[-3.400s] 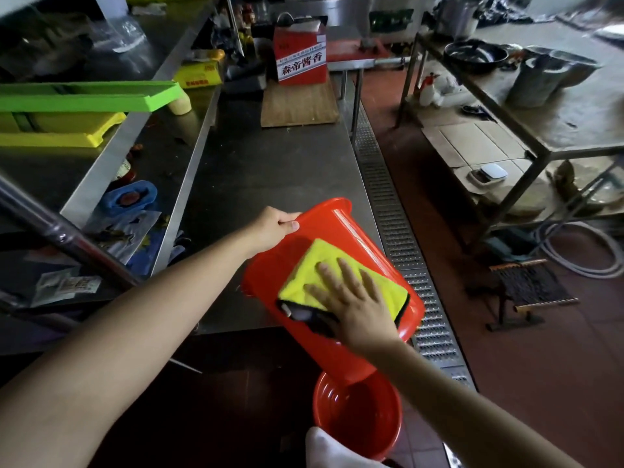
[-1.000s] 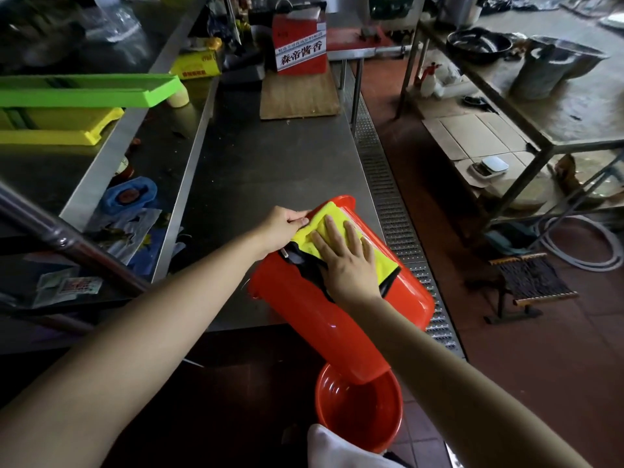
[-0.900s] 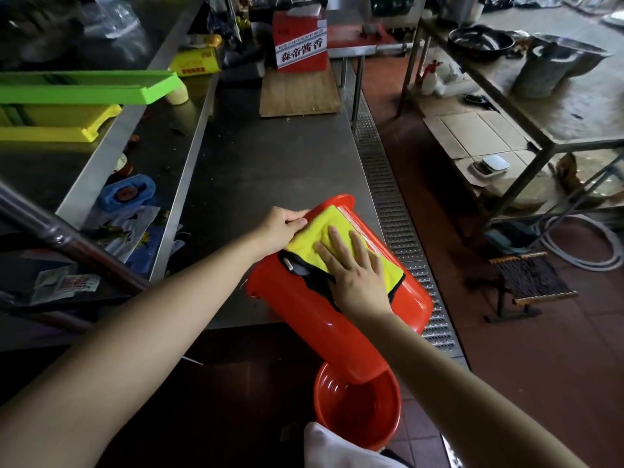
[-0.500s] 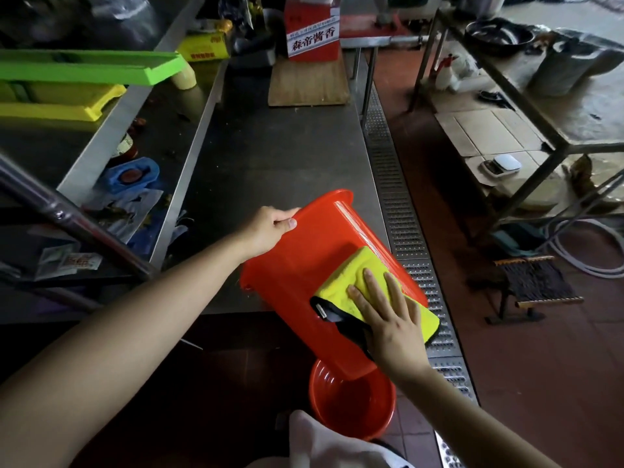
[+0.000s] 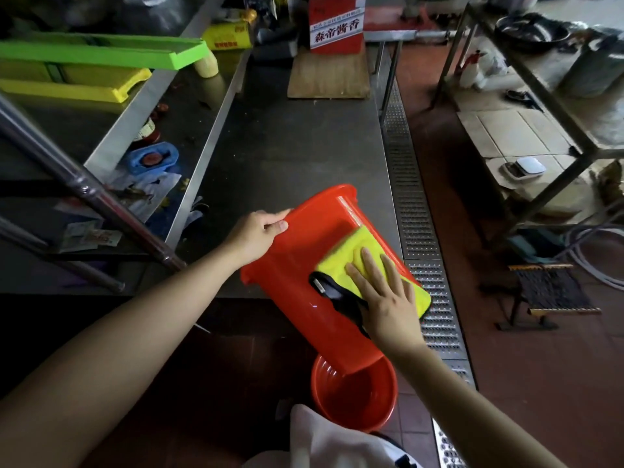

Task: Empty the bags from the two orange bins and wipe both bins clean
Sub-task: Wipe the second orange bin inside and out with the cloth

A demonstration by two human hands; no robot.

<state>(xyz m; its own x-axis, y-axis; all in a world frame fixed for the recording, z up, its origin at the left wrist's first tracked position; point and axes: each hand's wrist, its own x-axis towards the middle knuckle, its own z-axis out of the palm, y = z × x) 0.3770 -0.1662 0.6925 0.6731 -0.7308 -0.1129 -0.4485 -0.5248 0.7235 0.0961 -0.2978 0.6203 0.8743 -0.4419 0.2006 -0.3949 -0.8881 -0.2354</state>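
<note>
Steel surface [image 5: 297, 146] runs up centre of frame. At its far end, top centre: wooden board [image 5: 329, 76], red box [image 5: 336, 27] standing on board's far edge. Near edge, lower centre: tilted orange bin [image 5: 304, 251] resting on it. Red tiled floor [image 5: 540, 383] at right; second orange bin [image 5: 354, 396] standing on it, bottom centre.

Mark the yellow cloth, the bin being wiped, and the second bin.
yellow cloth [image 5: 354, 251]: head view, bare yellow face ahead of the fingers.
tilted orange bin [image 5: 304, 244]: head view, outer side wall.
second orange bin [image 5: 358, 400]: head view, inside wall, on the floor.
</note>
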